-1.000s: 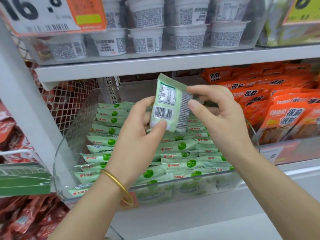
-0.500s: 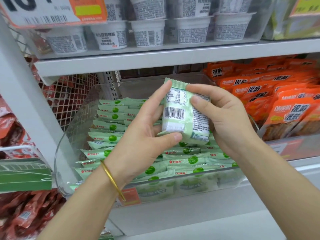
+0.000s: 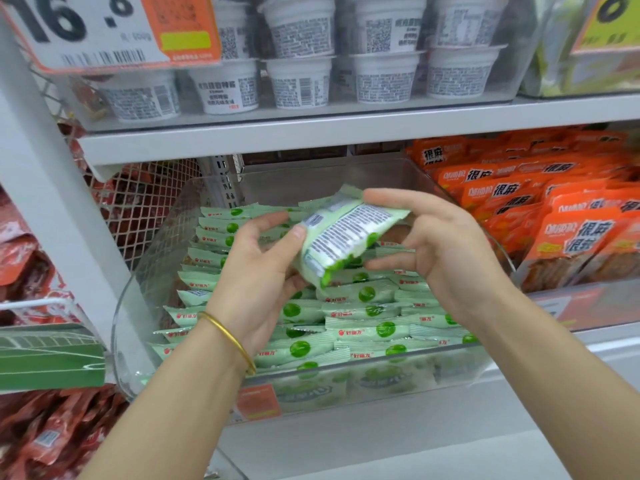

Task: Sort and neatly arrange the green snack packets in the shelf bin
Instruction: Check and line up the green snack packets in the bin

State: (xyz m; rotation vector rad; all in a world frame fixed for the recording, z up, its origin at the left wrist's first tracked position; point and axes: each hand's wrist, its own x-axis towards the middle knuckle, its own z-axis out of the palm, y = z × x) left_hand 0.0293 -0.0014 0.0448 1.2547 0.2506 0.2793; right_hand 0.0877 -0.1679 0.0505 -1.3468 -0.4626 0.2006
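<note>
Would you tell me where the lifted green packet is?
The packet sits mid head view, gripped by left hand and right hand, above the clear bin.

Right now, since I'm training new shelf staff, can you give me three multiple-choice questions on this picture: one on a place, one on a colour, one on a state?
1. Where do the orange packets sit, relative to the clear bin?
A to its right
B inside it
C below it

2. What colour is the bangle on the left wrist?
A silver
B gold
C black

3. What is the state of the green packet with its printed back showing?
A lying flat in the bin
B held by the left hand and the right hand above the bin
C dropped on the floor

Answers:
1 A, they fill the neighbouring section on the right.
2 B, it gleams yellow gold.
3 B, both hands grip its ends over the bin.
</note>
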